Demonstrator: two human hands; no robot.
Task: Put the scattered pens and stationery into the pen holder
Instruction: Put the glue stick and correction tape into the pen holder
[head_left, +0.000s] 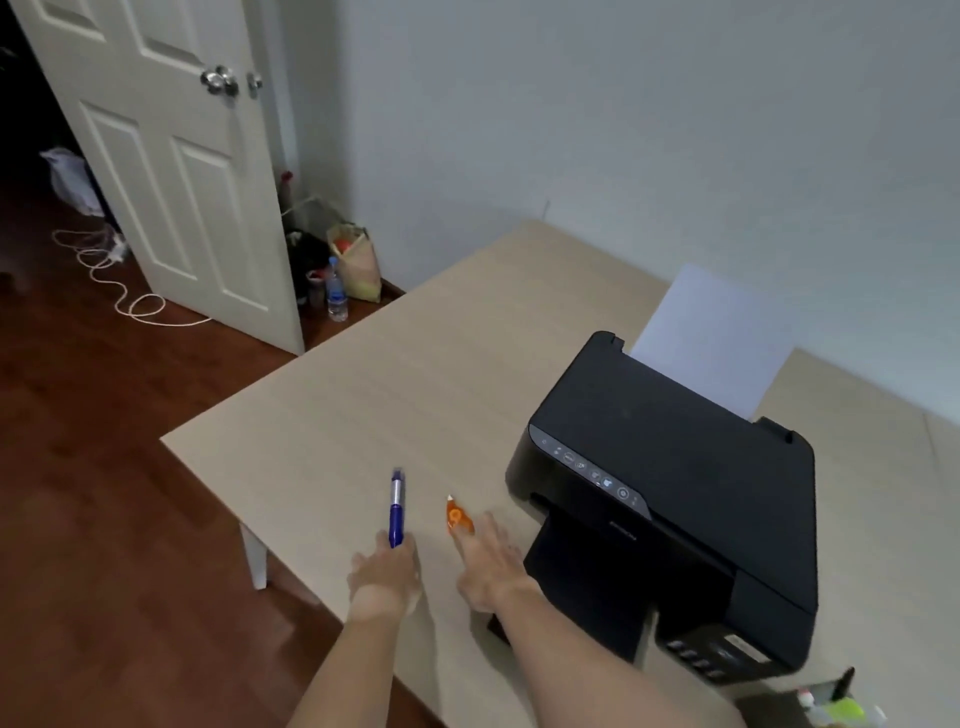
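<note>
Reaching left hand (387, 571) at blue pen (397, 506), grip hidden; right hand (488, 564) spread.

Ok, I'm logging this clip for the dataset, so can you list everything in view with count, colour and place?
pen: 1, blue and silver, on the table, at the left hand's fingertips
correction tape: 1, orange, on the table, at the right hand's fingertips
printer: 1, black, on the table's right half
paper: white, standing in the printer's rear feed; count unclear
pen holder: 1, dark, bottom right corner, partly cut off
table: 1, light wood
door: 1, white, open, upper left
water bottle: 1, clear, on the floor by the door
cord: 1, white, on the floor
left hand: 1, touching the pen
right hand: 1, touching the correction tape
</note>
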